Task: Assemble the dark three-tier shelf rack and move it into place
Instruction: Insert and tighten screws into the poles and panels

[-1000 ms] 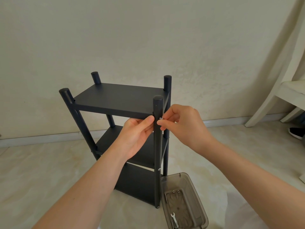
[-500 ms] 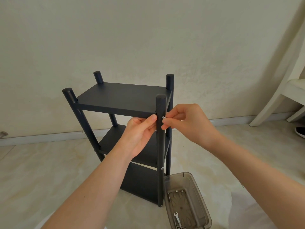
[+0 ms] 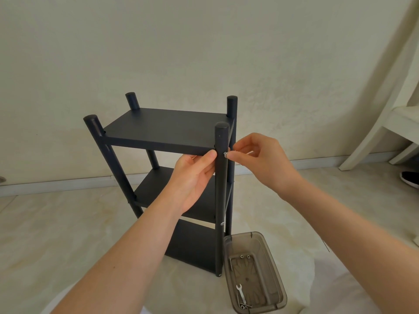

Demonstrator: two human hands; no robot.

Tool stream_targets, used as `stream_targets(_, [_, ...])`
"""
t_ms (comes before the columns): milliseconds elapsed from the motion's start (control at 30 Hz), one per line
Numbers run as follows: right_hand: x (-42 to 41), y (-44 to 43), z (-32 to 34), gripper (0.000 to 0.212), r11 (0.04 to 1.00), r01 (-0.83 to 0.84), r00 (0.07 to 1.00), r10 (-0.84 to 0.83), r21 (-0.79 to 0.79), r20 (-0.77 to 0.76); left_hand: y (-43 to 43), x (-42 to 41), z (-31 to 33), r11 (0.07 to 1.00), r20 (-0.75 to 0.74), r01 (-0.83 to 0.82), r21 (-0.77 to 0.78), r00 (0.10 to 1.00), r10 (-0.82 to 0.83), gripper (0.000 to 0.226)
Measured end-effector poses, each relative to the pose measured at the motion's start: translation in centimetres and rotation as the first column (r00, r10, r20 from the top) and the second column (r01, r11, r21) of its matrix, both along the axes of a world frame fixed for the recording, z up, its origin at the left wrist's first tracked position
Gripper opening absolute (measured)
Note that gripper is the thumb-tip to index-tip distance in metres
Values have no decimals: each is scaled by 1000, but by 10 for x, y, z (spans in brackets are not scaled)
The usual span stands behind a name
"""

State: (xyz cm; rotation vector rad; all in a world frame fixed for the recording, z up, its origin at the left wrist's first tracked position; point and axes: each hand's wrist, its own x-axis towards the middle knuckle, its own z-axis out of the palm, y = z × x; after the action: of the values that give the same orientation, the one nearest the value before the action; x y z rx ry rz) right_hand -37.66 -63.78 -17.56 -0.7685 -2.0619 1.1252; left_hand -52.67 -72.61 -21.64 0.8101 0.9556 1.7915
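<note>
The dark three-tier shelf rack [image 3: 167,130] stands upright on the floor in front of a pale wall, with four round posts. My left hand [image 3: 192,180] holds the near right post [image 3: 221,189] just under the top shelf, thumb against the post. My right hand [image 3: 256,159] pinches a small silver screw [image 3: 225,154] at the right side of that post, level with the top shelf. Another silver screw head [image 3: 222,223] shows lower on the same post at the middle shelf.
A clear grey plastic box [image 3: 254,273] sits on the floor by the rack's near right foot, holding a small wrench [image 3: 240,292] and loose screws. A white chair [image 3: 385,123] stands at the right, a dark shoe [image 3: 409,179] beside it. Pale floor surrounds the rack.
The view has drifted slightly; both hands stay at the top of the near right post, the right hand's fingers shifting a little on the screw.
</note>
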Motion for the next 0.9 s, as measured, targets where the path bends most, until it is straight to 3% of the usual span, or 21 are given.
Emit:
stream_targets(100, [1, 6, 1, 28, 989, -134, 991, 134, -67, 0, 0, -2, -1, 1000, 20, -5, 5, 1000, 5, 33])
stream_targets(300, [1, 9, 0, 32, 932, -350, 934, 354, -94, 35, -3, -4, 0, 1000, 0, -12, -15, 1000, 12, 34])
stream_targets(467, [-3, 11, -5, 40, 908, -378, 926, 369, -178, -83, -10, -9, 0, 999, -11, 1, -33, 1000, -2, 30])
stream_targets(567, [-7, 14, -3, 68, 861, -389, 921, 364, -328, -137, -14, -7, 0, 998, 4, -15, -54, 1000, 15, 24])
stream_targets(633, [-9, 14, -3, 76, 845, -404, 915, 371, -349, -159, -16, -5, -1, 997, 27, -41, -60, 999, 42, 27])
stream_targets(767, [-12, 14, -5, 55, 884, -395, 919, 374, -251, -127, -20, -2, 1, 992, 21, -94, -81, 995, 96, 34])
stream_targets(900, [-11, 14, -7, 50, 889, -400, 916, 379, -222, -132, -24, -1, 3, 990, 4, -114, -78, 993, 114, 37])
